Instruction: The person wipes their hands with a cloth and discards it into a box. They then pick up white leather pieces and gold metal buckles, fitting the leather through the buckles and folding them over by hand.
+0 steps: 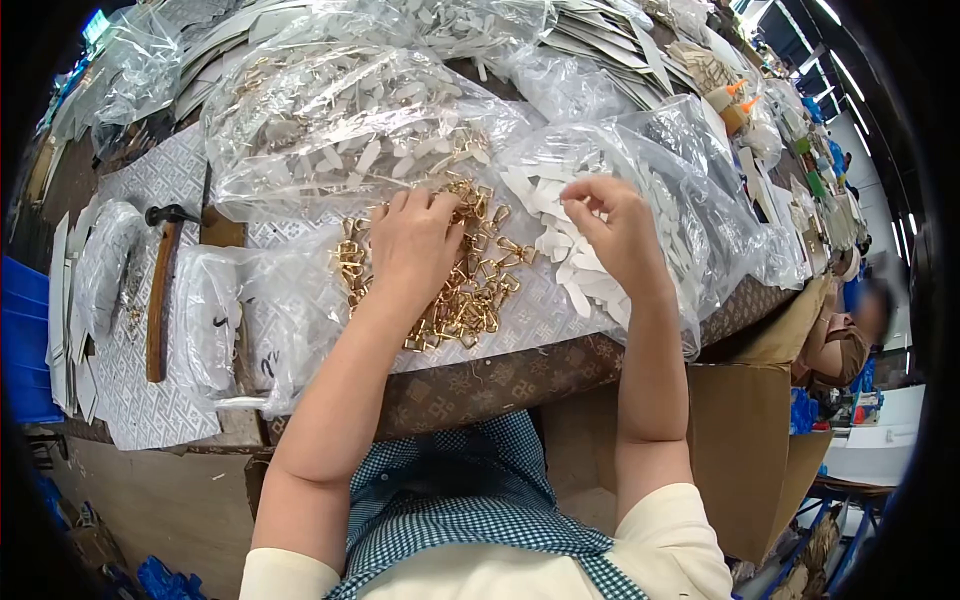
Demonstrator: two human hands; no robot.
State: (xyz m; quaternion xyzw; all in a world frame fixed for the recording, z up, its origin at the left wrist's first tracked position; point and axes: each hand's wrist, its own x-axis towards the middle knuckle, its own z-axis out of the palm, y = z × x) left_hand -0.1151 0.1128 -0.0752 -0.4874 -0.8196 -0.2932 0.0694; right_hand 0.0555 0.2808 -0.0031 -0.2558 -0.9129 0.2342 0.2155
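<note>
My left hand [415,245] lies over a heap of gold-coloured metal clasps [465,310], its fingers apart and their tips among the pieces. Above a pile of white flat strips [580,270] is my right hand [618,225], with its fingers curled in and the thumb close to them. Whatever may be between those fingertips is too small or hidden to make out. The white strips spill from a clear plastic bag [690,230] on the right. Behind the clasps lies a larger clear bag [330,120] with many pale tabs and gold pieces in it.
A hammer [160,290] with a wooden handle lies on the left of the patterned table cover [450,400]. Clear bags of white parts [210,320] lie beside it. An open cardboard box [740,440] stands by the table's right edge. Another person [845,340] is at far right.
</note>
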